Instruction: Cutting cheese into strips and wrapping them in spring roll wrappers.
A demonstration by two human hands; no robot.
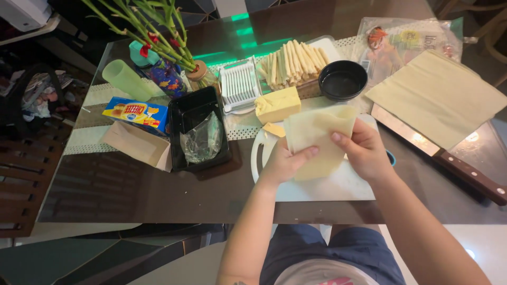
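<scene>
Wrapper sheet [317,138], pale and thin, is pinched by left hand [282,164] and right hand [364,150]; cheese block [277,104] sits at eleven o'clock on the bench [132,187].

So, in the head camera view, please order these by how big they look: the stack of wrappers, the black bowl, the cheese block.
1. Stack of wrappers, clearly largest.
2 and 3. Black bowl and cheese block look alike in size, so I would not rank them.
</scene>
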